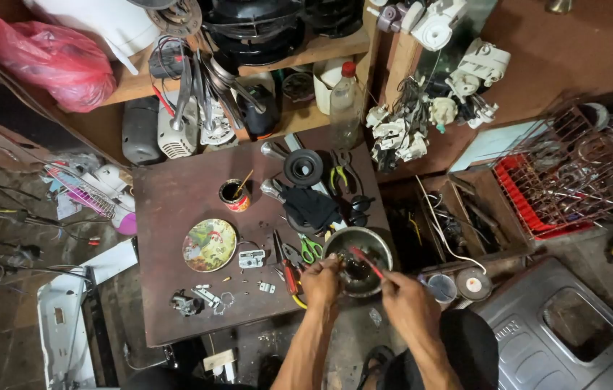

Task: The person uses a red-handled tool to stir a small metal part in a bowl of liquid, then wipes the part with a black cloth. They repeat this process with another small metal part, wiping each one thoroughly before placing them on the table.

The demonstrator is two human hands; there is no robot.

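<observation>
Hands working inside a steel bowl at the near edge of the brown table (176,188)

The left hand (321,280) is gripping the rim of the steel bowl (358,260), while the right hand (409,305) is pinching a red-handled tool (366,263), its long axis pointing up-left into the bowl; the work is looking unfinished, with small parts (209,297) lying loose nearby

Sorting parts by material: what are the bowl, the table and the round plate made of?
Bowl: bare metal, likely steel; shiny grey rim with glints. The left hand steadies its edge.
Table: looks like dark brown wood or board; matte, scuffed.
Round plate: glossy, printed picture; ceramic or tin, cannot tell.
</observation>
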